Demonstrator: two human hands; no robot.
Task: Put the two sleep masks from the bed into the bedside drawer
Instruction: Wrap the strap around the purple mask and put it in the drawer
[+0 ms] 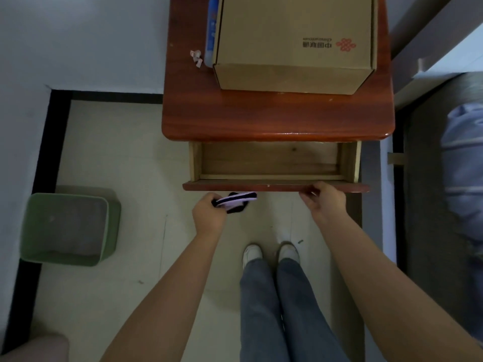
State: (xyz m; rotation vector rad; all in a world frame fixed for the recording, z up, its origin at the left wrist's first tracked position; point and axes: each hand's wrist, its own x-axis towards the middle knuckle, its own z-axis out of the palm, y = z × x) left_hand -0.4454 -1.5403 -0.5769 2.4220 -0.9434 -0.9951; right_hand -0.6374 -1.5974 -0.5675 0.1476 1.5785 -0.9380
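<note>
- The sleep masks (pixel 236 202), a bunch of black fabric with pale lilac and black striped bands, hang in the air just in front of the drawer's front panel, below its edge; whether the bunch is one mask or two cannot be told.
- The left hand (pixel 209 214) is closed around the left end of that bunch, the rest sticking out to the right.
- The drawer (pixel 271 182) stands pulled out from under the red-brown bedside table (pixel 261 118); its bare wooden bottom shows.
- The right hand (pixel 325 202) grips the front panel near its right end, fingers curled over the top edge.
- On the table top sit a cardboard box (pixel 295 43), a blue tube (pixel 211 30) beside it, and a small pink scrap (pixel 196 57).
- A green bin (pixel 69 228) stands on the tiled floor to the left.
- White shoes (pixel 270 252) and jeans show below.
</note>
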